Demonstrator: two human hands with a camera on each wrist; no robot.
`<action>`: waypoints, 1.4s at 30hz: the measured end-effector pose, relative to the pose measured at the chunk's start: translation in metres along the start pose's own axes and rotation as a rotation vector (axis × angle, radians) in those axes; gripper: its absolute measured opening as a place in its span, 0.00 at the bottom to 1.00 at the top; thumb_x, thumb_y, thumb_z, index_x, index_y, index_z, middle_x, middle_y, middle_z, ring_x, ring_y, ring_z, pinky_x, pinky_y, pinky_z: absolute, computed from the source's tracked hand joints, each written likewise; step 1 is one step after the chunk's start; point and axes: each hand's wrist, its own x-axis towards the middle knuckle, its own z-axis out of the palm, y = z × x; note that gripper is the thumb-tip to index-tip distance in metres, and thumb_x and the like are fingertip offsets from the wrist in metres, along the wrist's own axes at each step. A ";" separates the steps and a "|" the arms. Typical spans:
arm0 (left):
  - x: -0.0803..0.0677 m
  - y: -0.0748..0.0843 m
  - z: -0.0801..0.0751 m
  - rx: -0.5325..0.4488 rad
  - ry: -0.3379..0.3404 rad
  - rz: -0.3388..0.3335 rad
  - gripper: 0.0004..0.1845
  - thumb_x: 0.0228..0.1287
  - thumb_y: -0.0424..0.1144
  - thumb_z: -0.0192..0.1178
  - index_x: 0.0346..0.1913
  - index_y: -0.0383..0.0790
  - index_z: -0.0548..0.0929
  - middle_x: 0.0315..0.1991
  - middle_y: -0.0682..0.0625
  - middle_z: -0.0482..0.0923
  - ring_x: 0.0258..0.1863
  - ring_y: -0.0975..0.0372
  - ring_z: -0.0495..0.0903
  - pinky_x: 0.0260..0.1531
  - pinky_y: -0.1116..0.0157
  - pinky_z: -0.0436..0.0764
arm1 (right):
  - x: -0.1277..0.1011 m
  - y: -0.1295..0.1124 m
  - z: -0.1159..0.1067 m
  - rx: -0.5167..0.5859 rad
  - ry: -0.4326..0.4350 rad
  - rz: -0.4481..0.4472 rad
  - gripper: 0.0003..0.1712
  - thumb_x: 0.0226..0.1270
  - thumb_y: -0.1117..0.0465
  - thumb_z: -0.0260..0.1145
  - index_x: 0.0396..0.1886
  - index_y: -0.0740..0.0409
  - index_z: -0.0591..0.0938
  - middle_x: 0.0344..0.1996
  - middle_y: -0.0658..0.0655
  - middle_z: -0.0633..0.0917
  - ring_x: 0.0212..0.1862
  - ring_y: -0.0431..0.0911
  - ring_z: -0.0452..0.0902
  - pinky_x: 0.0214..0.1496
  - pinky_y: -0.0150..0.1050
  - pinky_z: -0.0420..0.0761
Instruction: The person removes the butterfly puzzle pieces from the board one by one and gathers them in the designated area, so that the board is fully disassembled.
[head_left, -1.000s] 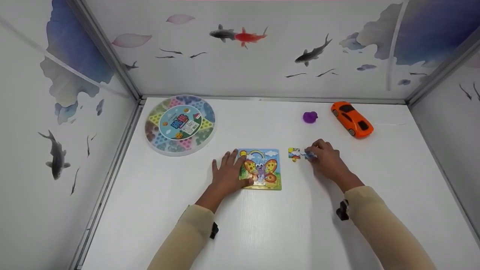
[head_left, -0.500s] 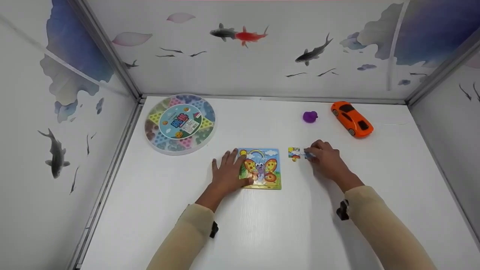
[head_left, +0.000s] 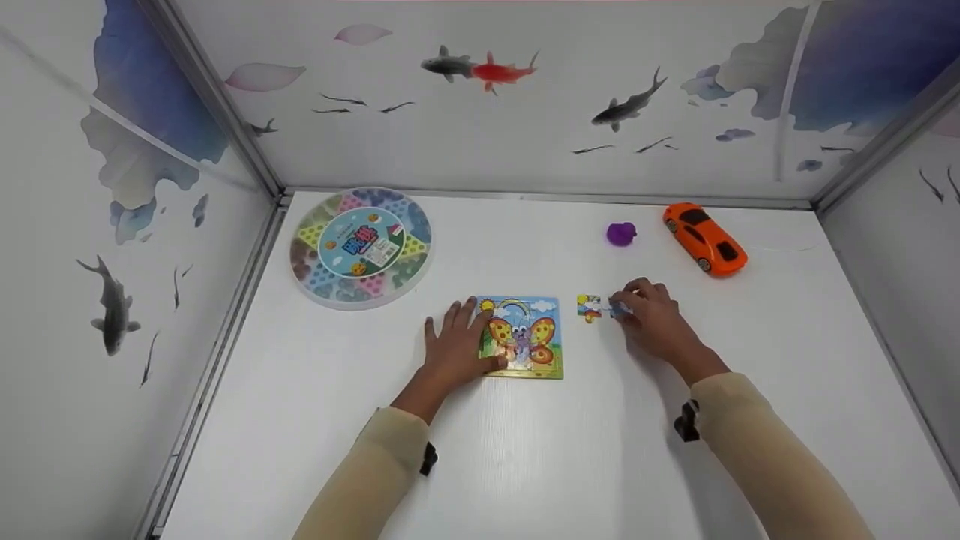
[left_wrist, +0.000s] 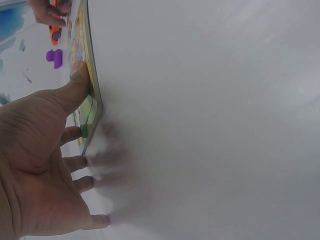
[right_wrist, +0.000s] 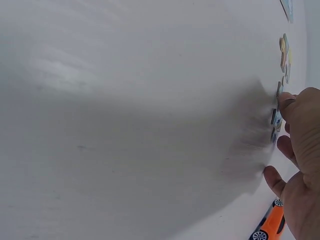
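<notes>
1. The left hand (head_left: 452, 347) lies flat on the white tabletop (head_left: 540, 450), fingers spread and straight, thumb pressing the left edge of the square butterfly jigsaw board with the yellow-green frame (head_left: 525, 337).
2. From the left wrist view that thumb sits right on the board's rim, with the other fingers (left_wrist: 80, 162) resting on the tabletop beside it; nothing is gripped.
3. Over on the right, the right hand (head_left: 654, 319) is down on the tabletop with its fingertips curled onto small loose cardboard jigsaw pieces (head_left: 596, 307), pinching the nearest one.
4. The right wrist view shows those pieces edge-on, the thumb and a finger closed on one of them.
5. The loose pieces lie just beside the board's right side, not touching it.
6. Farther back, a small purple lump of a toy (head_left: 620, 234) sits near an orange toy car (head_left: 703, 238).
7. At far left stands a round clear plastic game box with coloured pegs (head_left: 360, 247), well apart from both hands.
</notes>
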 end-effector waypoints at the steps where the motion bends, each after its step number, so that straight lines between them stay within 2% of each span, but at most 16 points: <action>1: 0.000 0.000 0.000 -0.004 0.002 0.001 0.51 0.69 0.64 0.73 0.88 0.51 0.65 0.92 0.44 0.50 0.92 0.44 0.47 0.85 0.27 0.45 | 0.000 -0.001 0.001 -0.004 0.010 0.001 0.22 0.83 0.61 0.68 0.72 0.52 0.83 0.72 0.62 0.74 0.73 0.65 0.66 0.77 0.74 0.70; 8: -0.003 0.003 -0.003 -0.009 0.029 0.014 0.49 0.68 0.63 0.75 0.86 0.50 0.67 0.91 0.43 0.54 0.91 0.43 0.51 0.84 0.26 0.48 | 0.004 -0.024 0.012 -0.032 0.072 -0.040 0.24 0.81 0.52 0.72 0.70 0.53 0.84 0.71 0.62 0.76 0.74 0.65 0.66 0.75 0.76 0.68; 13: -0.002 0.003 -0.002 -0.003 0.025 0.015 0.49 0.68 0.63 0.74 0.86 0.50 0.67 0.91 0.43 0.54 0.91 0.43 0.50 0.84 0.27 0.48 | 0.009 -0.046 0.018 -0.025 0.057 -0.051 0.26 0.79 0.49 0.74 0.70 0.52 0.85 0.69 0.60 0.78 0.74 0.63 0.67 0.77 0.74 0.68; 23: -0.002 -0.001 -0.002 -0.009 0.024 0.019 0.50 0.68 0.64 0.74 0.86 0.50 0.67 0.91 0.43 0.53 0.91 0.43 0.50 0.84 0.26 0.48 | 0.021 -0.080 0.040 -0.074 0.039 -0.102 0.27 0.78 0.45 0.74 0.69 0.50 0.85 0.67 0.61 0.79 0.70 0.61 0.70 0.71 0.71 0.72; 30: -0.002 -0.001 -0.001 -0.007 0.024 0.022 0.49 0.69 0.64 0.74 0.86 0.50 0.67 0.91 0.43 0.53 0.91 0.43 0.50 0.84 0.26 0.48 | 0.026 -0.093 0.049 -0.076 0.038 -0.124 0.24 0.80 0.48 0.73 0.69 0.50 0.86 0.66 0.59 0.80 0.69 0.60 0.71 0.71 0.70 0.72; 36: 0.003 -0.006 0.006 -0.032 0.021 0.023 0.50 0.68 0.64 0.74 0.86 0.50 0.66 0.91 0.43 0.51 0.91 0.42 0.48 0.84 0.25 0.44 | 0.028 -0.098 0.053 -0.076 0.062 -0.151 0.20 0.79 0.54 0.74 0.66 0.50 0.86 0.66 0.59 0.80 0.68 0.60 0.72 0.68 0.69 0.73; 42: 0.002 -0.002 0.001 0.009 0.006 0.005 0.50 0.70 0.64 0.73 0.87 0.49 0.65 0.92 0.42 0.51 0.91 0.43 0.48 0.84 0.26 0.46 | 0.031 -0.104 0.053 -0.082 0.055 -0.155 0.21 0.81 0.55 0.72 0.69 0.49 0.86 0.66 0.58 0.81 0.69 0.60 0.71 0.69 0.70 0.73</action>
